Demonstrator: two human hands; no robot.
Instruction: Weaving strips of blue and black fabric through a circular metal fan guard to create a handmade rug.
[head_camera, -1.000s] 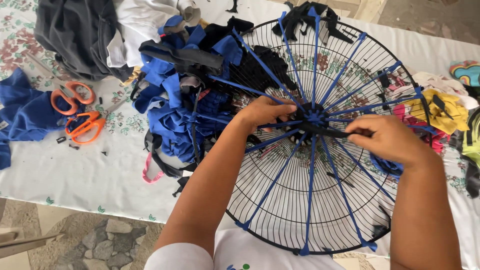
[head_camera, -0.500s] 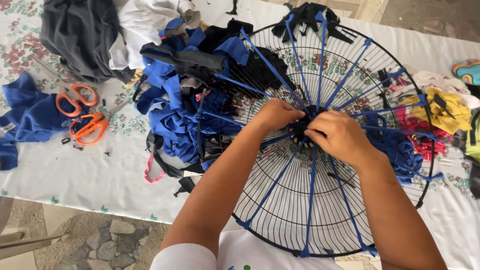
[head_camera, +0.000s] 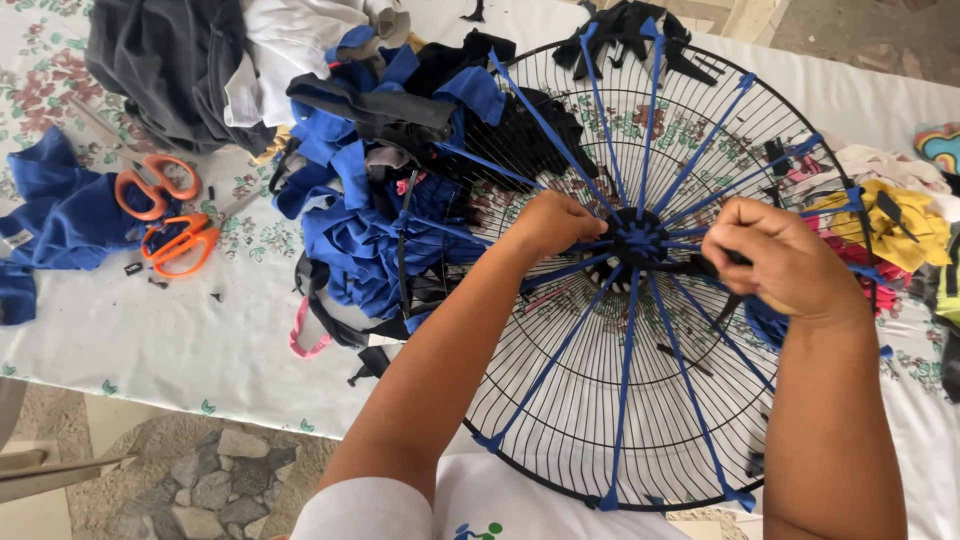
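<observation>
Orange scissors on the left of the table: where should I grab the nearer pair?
Take the nearer orange scissors by the looped handles, coming from above on the left side; they lie flat on the tablecloth, handles leftward, blades pointing right toward the blue fabric pile.

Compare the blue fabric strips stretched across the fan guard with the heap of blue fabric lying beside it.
The blue strips are narrow, taut and straight, fanning from the hub of the wire fan guard to its rim. The blue fabric heap is broad, loose and crumpled, mixed with black pieces on the tablecloth. Both look like the same blue cloth.
</observation>
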